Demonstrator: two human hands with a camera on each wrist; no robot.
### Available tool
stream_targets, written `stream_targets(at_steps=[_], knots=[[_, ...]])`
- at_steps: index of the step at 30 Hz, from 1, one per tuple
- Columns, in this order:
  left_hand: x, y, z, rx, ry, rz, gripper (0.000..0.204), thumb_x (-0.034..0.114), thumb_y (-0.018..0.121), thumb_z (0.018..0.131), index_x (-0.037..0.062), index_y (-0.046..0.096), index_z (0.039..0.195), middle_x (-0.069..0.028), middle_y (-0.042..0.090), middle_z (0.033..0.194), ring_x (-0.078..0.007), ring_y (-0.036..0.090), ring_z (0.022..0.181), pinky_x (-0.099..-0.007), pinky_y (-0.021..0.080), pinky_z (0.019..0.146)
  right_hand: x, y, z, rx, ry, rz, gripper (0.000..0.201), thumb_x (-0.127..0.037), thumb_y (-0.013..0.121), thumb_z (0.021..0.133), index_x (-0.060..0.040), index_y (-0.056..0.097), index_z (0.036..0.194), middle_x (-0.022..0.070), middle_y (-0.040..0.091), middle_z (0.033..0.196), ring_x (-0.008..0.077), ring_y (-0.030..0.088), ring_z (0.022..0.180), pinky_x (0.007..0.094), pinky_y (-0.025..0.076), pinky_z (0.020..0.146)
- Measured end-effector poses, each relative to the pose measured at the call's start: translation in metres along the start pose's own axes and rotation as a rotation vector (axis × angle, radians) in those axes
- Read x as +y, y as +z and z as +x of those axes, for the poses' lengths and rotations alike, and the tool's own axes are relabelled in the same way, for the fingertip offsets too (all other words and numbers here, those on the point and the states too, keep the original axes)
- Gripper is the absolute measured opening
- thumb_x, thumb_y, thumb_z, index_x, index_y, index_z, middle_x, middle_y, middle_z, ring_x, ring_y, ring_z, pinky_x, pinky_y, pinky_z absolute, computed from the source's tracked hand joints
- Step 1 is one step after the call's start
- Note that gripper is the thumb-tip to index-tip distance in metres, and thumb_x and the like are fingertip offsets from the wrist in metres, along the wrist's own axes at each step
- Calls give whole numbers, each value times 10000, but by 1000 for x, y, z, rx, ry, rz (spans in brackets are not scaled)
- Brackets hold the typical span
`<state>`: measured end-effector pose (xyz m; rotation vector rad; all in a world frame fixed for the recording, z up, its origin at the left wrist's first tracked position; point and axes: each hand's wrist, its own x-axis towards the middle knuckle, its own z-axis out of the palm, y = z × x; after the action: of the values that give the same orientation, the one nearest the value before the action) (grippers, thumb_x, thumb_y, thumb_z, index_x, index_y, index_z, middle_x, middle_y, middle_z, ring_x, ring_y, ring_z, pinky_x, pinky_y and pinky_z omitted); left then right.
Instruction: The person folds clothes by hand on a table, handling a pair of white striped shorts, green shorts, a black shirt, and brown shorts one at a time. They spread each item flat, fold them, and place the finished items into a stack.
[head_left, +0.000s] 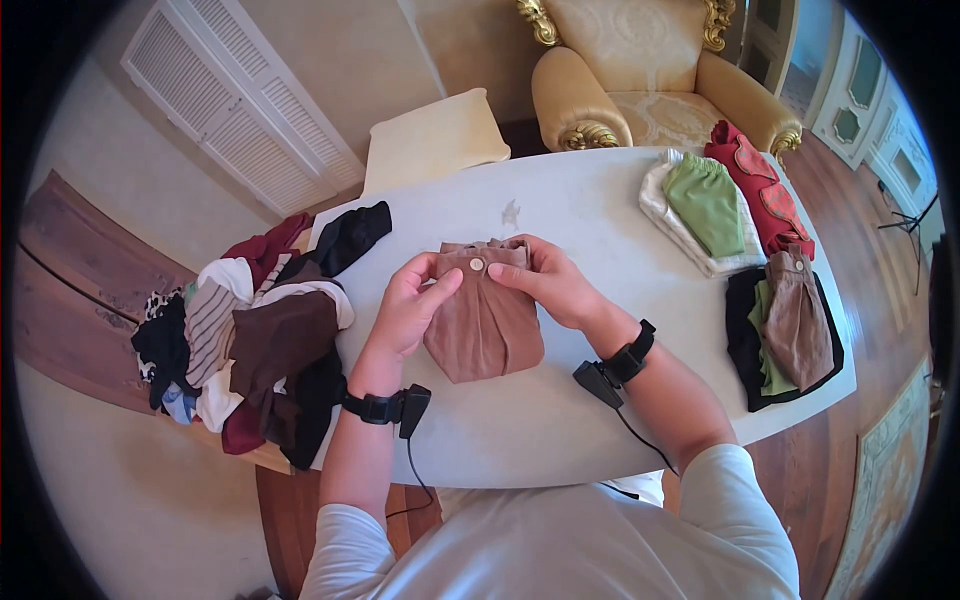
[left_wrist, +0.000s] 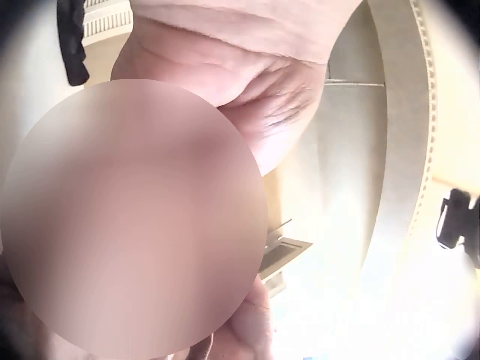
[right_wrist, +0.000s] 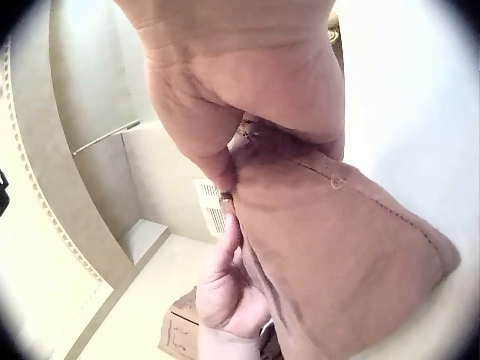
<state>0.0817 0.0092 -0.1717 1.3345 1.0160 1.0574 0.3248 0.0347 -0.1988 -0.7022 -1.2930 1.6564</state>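
Both hands hold a pair of brown pants (head_left: 485, 330) by its gathered waistband, over the middle of the white table (head_left: 590, 410). A pale round button (head_left: 477, 265) sits at the front of the band. My left hand (head_left: 412, 295) pinches the band's left side, thumb on the front beside the button. On the right side, my right hand (head_left: 555, 283) grips the band, its thumb close to the button. In the right wrist view the cloth of the pants (right_wrist: 337, 247) hangs below the right hand. A blurred disc hides most of the left wrist view.
A loose heap of mixed clothes (head_left: 285, 330) lies at the table's left. At the right are green shorts (head_left: 705, 205) on white cloth, a red garment (head_left: 760, 190), and brown pants (head_left: 800, 320) on a black garment (head_left: 745, 350). A gold armchair (head_left: 660, 90) stands behind the table.
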Motion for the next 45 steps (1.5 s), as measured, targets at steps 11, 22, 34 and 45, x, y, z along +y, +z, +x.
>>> stream_targets(at_steps=[11,22,34,45], knots=[[8,3,6,-9,104,281,475,79,789,960,5,600,1389,-80,703,1228,-104,681,1094,-266,566,922,-1,0,-2,-63,-33,-51,345,-306,724,1040,-19,677,1226,11,704,1034,69,616,939,257,526,816],[27,12,-11,-89,110,332,494,85,837,912,26,620,1353,-42,716,1162,-87,675,996,-276,570,859,-1,0,0,29,21,61,362,-340,697,1056,-10,681,1203,25,711,1024,81,638,926,260,539,791],[12,7,-4,-88,137,182,216,35,682,1026,-3,660,1237,-18,725,1085,-53,650,975,-228,526,865,-10,-5,-3,-107,41,28,348,-255,816,969,-7,691,1179,22,711,1041,81,637,943,259,527,824],[20,40,-3,-222,47,186,426,31,652,1038,23,508,1438,-51,723,1076,-84,660,975,-251,515,876,-61,-29,-16,-383,198,-569,331,-181,784,955,-24,705,1235,-15,719,1004,71,616,920,261,494,821]])
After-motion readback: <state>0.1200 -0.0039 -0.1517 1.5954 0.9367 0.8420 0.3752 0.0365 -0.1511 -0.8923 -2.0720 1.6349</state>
